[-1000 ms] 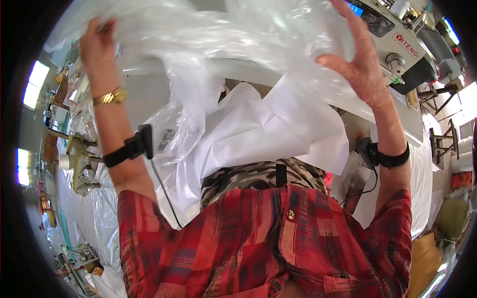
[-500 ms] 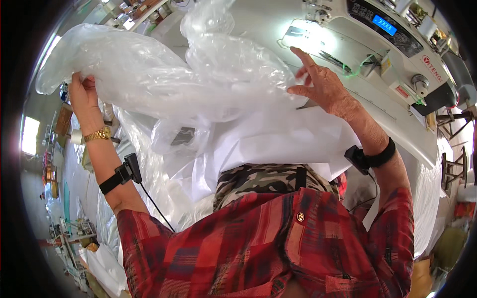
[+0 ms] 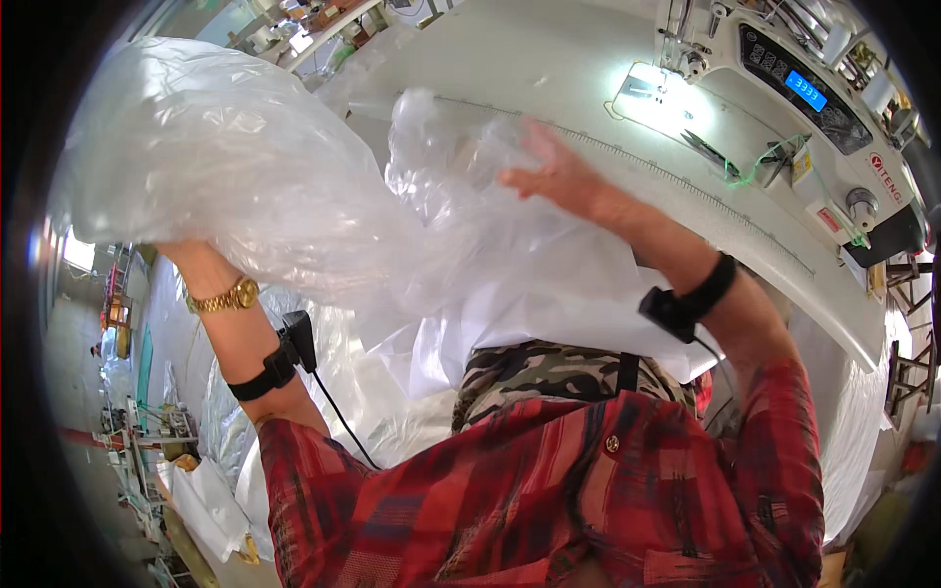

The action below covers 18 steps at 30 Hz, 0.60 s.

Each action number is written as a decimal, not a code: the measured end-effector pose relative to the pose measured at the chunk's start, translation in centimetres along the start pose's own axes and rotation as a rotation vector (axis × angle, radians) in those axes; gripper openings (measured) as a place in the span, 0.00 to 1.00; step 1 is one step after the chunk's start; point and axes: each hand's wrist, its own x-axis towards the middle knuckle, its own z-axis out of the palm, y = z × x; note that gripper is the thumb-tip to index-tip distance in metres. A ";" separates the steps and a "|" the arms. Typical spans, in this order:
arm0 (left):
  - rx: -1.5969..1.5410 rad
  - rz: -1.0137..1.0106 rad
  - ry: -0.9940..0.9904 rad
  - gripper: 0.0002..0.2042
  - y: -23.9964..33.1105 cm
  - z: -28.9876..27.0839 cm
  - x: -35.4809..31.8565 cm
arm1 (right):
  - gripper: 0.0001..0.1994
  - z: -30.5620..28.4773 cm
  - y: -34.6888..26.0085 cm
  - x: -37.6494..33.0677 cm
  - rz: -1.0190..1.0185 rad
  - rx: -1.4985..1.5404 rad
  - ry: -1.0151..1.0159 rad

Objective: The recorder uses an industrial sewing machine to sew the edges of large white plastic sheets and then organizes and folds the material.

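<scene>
Clear, crinkled plastic film (image 3: 245,167) billows up at the left and sags across in front of me. My left hand (image 3: 188,257), with a gold watch on its wrist, holds up the film's left part; the film covers its fingers. My right hand (image 3: 559,178) is blurred, raised beside the right-hand bunch of film, its fingers apart and nothing seen in them. Whether it touches the film I cannot tell. White sheet material (image 3: 549,299) hangs over the table's near edge and my lap, under the film.
A sewing machine (image 3: 784,88) with a lit needle area stands at the far right. On its white table (image 3: 510,49) are a ruler strip (image 3: 676,176), black thread snips (image 3: 708,152) and green thread (image 3: 750,176). More clear plastic (image 3: 338,392) hangs at my lower left.
My left hand has gone under the film, which now billows larger at the left. My right hand has moved left, away from the needle area. The bunched film in the middle has dropped, baring more table.
</scene>
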 end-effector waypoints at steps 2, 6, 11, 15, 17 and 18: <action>0.017 0.033 0.024 0.14 0.5 -0.3 0.1 | 0.60 2.9 0.9 0.5 0.089 0.032 -0.099; 0.073 0.132 0.082 0.15 2.0 -1.0 0.4 | 0.40 8.4 3.3 0.7 0.130 -0.022 -0.503; 0.171 0.278 0.146 0.17 4.5 -1.9 1.9 | 0.12 8.6 5.4 0.1 0.101 0.006 -0.476; 0.260 0.345 0.147 0.18 5.8 -2.4 2.6 | 0.09 3.3 2.8 3.3 0.165 0.428 0.157; 0.318 0.340 0.128 0.18 6.0 -2.5 2.7 | 0.08 1.7 1.1 3.9 0.074 0.407 0.184; 0.339 0.340 0.117 0.19 6.0 -2.5 2.7 | 0.12 1.7 0.4 4.1 -0.069 0.256 0.113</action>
